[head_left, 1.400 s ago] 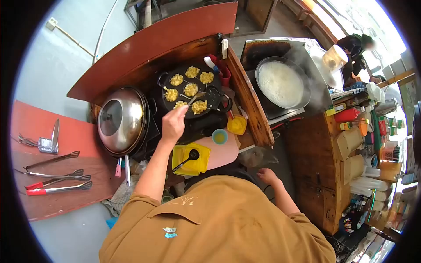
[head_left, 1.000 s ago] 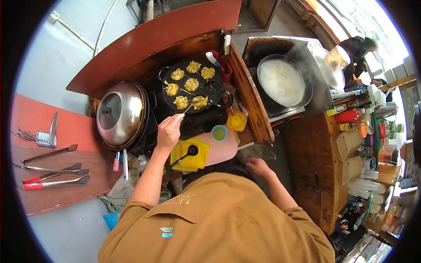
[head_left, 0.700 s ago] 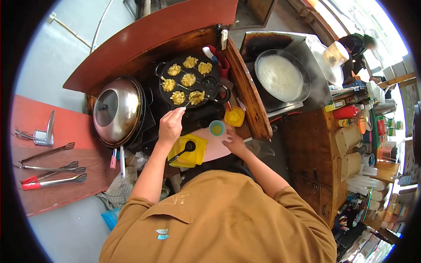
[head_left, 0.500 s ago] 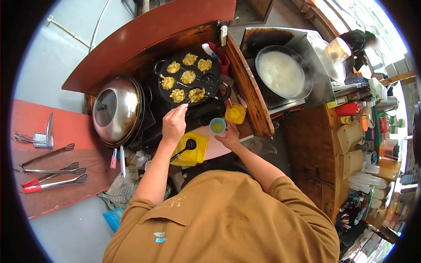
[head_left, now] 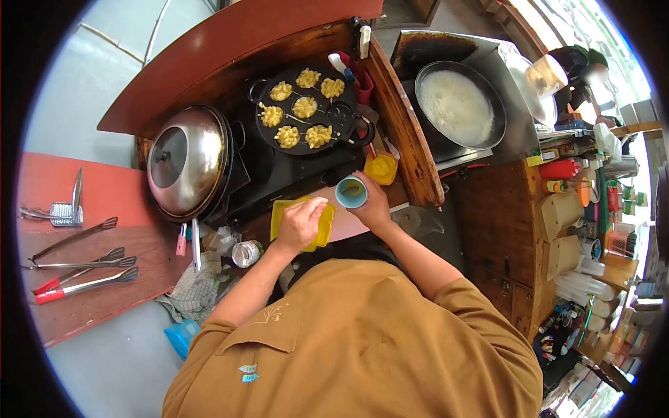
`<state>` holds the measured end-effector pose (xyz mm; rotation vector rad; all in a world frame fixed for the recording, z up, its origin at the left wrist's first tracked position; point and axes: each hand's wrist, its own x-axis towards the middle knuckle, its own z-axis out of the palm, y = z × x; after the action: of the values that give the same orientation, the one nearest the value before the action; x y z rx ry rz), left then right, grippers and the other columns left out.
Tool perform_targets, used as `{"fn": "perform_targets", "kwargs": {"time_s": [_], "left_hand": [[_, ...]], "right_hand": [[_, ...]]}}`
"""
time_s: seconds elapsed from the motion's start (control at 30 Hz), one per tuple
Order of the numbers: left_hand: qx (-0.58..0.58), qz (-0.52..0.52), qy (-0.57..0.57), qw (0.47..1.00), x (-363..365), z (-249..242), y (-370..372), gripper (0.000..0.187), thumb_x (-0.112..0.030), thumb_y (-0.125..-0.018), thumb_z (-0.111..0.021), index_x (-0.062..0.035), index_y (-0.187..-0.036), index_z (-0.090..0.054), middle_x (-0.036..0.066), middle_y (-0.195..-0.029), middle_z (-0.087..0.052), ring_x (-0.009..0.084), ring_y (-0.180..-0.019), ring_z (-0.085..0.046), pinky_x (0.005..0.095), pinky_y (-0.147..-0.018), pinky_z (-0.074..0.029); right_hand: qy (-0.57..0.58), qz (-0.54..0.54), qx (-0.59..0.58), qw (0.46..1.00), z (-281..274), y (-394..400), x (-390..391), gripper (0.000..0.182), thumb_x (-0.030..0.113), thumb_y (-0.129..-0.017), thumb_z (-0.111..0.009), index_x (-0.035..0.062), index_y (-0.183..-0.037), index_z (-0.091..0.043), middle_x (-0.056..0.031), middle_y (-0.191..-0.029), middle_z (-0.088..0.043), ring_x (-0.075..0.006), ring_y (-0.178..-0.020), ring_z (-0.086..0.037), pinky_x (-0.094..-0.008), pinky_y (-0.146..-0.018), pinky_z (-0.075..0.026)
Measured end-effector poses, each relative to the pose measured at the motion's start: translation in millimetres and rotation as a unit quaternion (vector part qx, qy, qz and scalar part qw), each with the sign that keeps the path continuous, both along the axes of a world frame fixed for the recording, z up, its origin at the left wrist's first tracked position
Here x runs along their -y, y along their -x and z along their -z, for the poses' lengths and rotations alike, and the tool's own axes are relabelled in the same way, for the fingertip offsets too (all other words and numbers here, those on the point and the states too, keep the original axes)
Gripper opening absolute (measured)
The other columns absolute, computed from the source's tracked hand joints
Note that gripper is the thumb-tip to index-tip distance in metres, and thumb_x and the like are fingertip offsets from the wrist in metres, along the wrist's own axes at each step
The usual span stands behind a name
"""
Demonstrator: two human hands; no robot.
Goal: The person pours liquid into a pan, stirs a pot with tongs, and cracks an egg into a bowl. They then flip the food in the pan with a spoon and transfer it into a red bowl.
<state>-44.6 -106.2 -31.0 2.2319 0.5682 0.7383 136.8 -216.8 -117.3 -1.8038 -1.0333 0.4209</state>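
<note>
A small blue cup (head_left: 351, 192) is tilted in my right hand (head_left: 374, 203), with a little yellowish content visible inside. My left hand (head_left: 300, 221) is closed just left of the cup, over a yellow tray (head_left: 279, 210); something small and pale shows at its fingertips, too small to name. Beyond both hands, a black round-welled pan (head_left: 312, 92) on the stove carries several clumps of yellow food (head_left: 304, 106), with one well on its right holding none. A smaller yellow container (head_left: 380, 168) stands beyond my right hand.
A domed metal lid (head_left: 187, 164) covers a pan at left. Several tongs (head_left: 87, 263) lie on the red-brown shelf (head_left: 132, 244). Right of the wooden divider (head_left: 404, 118) sits a wok (head_left: 460, 104) of pale, steaming liquid. A person (head_left: 575, 73) is at the far upper right.
My left hand has moved back from the pan's near edge to above the yellow tray. The cup is tilted more towards me. A clear jar now shows near my left forearm.
</note>
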Motion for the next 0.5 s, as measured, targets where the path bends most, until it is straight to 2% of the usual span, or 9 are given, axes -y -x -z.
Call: {"fn": "perform_targets", "kwargs": {"time_s": [0.07,0.2,0.27,0.3,0.37,0.4,0.43,0.47,0.5], "left_hand": [[0.029,0.009,-0.039,0.999,5.2,5.7,-9.0,0.011,-0.005,-0.093,-0.067,0.0012,-0.102,-0.067,0.018,-0.084,-0.071,0.0337,-0.073,-0.071,0.0381,-0.065,-0.057],[0.084,-0.015,-0.047,0.995,7.2,0.2,-24.2,0.011,-0.005,-0.095,-0.066,0.0019,-0.103,-0.066,0.017,-0.084,-0.071,0.032,-0.071,-0.071,0.0377,-0.063,-0.056],[0.047,-0.063,0.102,0.992,9.6,3.1,-24.7,0.015,-0.011,-0.099,-0.062,0.0029,-0.103,-0.066,0.014,-0.082,-0.071,0.0247,-0.067,-0.071,0.0343,-0.061,-0.056],[0.049,-0.065,0.101,0.992,10.1,3.9,-25.5,0.015,-0.011,-0.099,-0.062,0.0029,-0.103,-0.066,0.014,-0.082,-0.071,0.0247,-0.067,-0.071,0.0343,-0.061,-0.056],[0.051,-0.127,0.331,0.934,9.5,5.5,-27.1,0.023,-0.018,-0.103,-0.059,0.0032,-0.105,-0.068,0.011,-0.083,-0.071,0.0159,-0.065,-0.069,0.0271,-0.061,-0.053],[0.074,-0.125,0.402,0.904,7.1,8.3,-27.6,0.026,-0.021,-0.104,-0.058,0.0028,-0.106,-0.067,0.01,-0.083,-0.07,0.0142,-0.064,-0.067,0.0261,-0.061,-0.053],[0.074,-0.124,0.401,0.905,4.7,11.1,-27.0,0.026,-0.021,-0.104,-0.058,0.0028,-0.106,-0.067,0.01,-0.083,-0.07,0.0142,-0.064,-0.067,0.0261,-0.061,-0.053],[0.098,-0.148,0.488,0.855,2.3,13.9,-26.1,0.025,-0.021,-0.104,-0.059,0.0027,-0.108,-0.065,0.011,-0.083,-0.07,0.0141,-0.063,-0.067,0.0265,-0.062,-0.054],[0.121,-0.17,0.57,0.795,0.3,12.7,-25.3,0.024,-0.02,-0.103,-0.06,0.0026,-0.109,-0.064,0.011,-0.084,-0.069,0.014,-0.063,-0.066,0.0269,-0.063,-0.054]], "right_hand": [[-0.025,-0.016,0.023,0.999,-23.0,-6.4,0.3,0.065,0.012,-0.067,-0.088,0.0069,-0.126,-0.062,-0.0159,-0.128,-0.064,-0.0344,-0.12,-0.061,-0.0413,-0.102,-0.049],[-0.047,-0.02,0.08,0.995,-46.4,-16.0,-3.3,0.065,0.012,-0.067,-0.087,0.0057,-0.126,-0.062,-0.0173,-0.13,-0.063,-0.0356,-0.12,-0.061,-0.0419,-0.102,-0.049],[-0.045,-0.017,0.103,0.994,-53.1,-17.7,-6.3,0.065,0.012,-0.067,-0.087,0.0056,-0.126,-0.062,-0.0174,-0.13,-0.063,-0.036,-0.12,-0.061,-0.0424,-0.102,-0.05],[-0.039,-0.012,0.12,0.992,-56.1,-17.9,-7.5,0.066,0.013,-0.067,-0.087,0.0055,-0.127,-0.061,-0.0171,-0.131,-0.063,-0.0362,-0.12,-0.061,-0.0428,-0.101,-0.05],[-0.034,-0.006,0.137,0.99,-59.5,-17.3,-9.7,0.067,0.013,-0.067,-0.087,0.0054,-0.127,-0.061,-0.0168,-0.131,-0.062,-0.0363,-0.119,-0.061,-0.0432,-0.1,-0.051],[-0.022,0.001,0.146,0.989,-60.5,-16.5,-10.3,0.066,0.013,-0.066,-0.087,0.0057,-0.127,-0.061,-0.0169,-0.13,-0.062,-0.0365,-0.118,-0.062,-0.0433,-0.1,-0.051],[-0.011,0.007,0.154,0.988,-61.3,-15.9,-10.8,0.066,0.013,-0.066,-0.086,0.006,-0.127,-0.061,-0.017,-0.13,-0.062,-0.0367,-0.117,-0.062,-0.0433,-0.099,-0.051],[-0.011,0.008,0.154,0.988,-62.0,-15.9,-11.3,0.066,0.013,-0.066,-0.086,0.006,-0.127,-0.061,-0.017,-0.13,-0.062,-0.0367,-0.117,-0.062,-0.0433,-0.099,-0.051],[0.03,0.025,0.096,0.995,-63.6,-15.8,-12.0,0.065,0.013,-0.066,-0.086,0.0062,-0.126,-0.061,-0.0172,-0.128,-0.063,-0.0367,-0.116,-0.062,-0.0433,-0.099,-0.051]]}}
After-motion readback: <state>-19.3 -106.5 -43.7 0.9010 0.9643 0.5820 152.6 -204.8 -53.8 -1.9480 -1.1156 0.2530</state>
